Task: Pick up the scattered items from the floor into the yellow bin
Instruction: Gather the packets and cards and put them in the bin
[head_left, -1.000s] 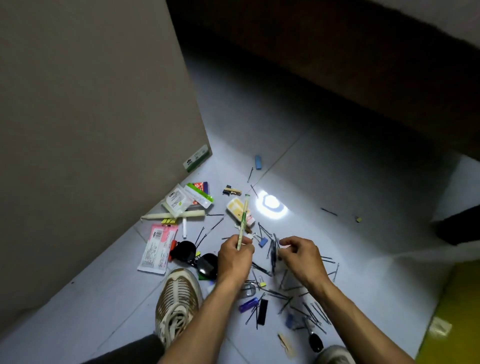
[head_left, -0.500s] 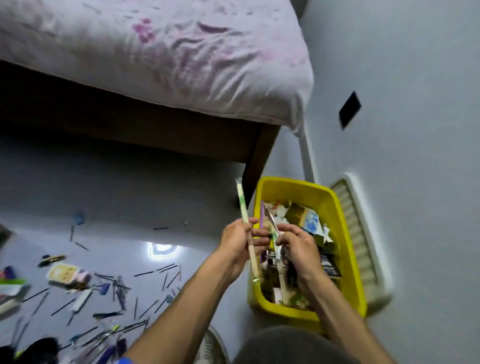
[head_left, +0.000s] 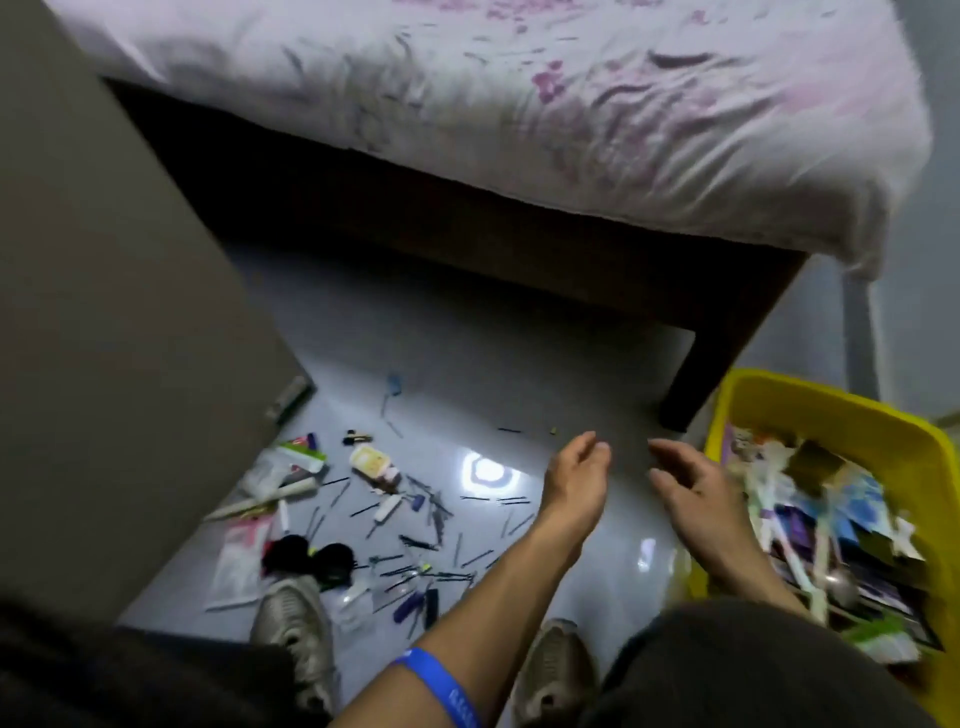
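The yellow bin (head_left: 810, 402) stands at the right, filled with packets, sticks and a metal spoon. My left hand (head_left: 574, 478) hovers over the floor left of the bin, fingers apart, holding nothing. My right hand (head_left: 693, 486) is beside the bin's left wall, also empty with fingers spread. Scattered items lie on the grey floor at lower left: several dark hairpins (head_left: 415, 543), a yellow-white packet (head_left: 370, 461), black sunglasses (head_left: 311, 556), a pink-white sachet (head_left: 240, 558), a long pale stick (head_left: 265, 499) and a small blue piece (head_left: 395, 383).
A bed (head_left: 519, 104) with a white-pink sheet fills the top; its dark wooden leg (head_left: 701, 374) stands just left of the bin. A brown cabinet side (head_left: 104, 312) closes the left. My two shoes (head_left: 296, 618) rest on the floor among the items.
Half a second ago both hands held sticks over the bin. Now both hands are empty and have swung left, away from the bin, towards the scattered items.
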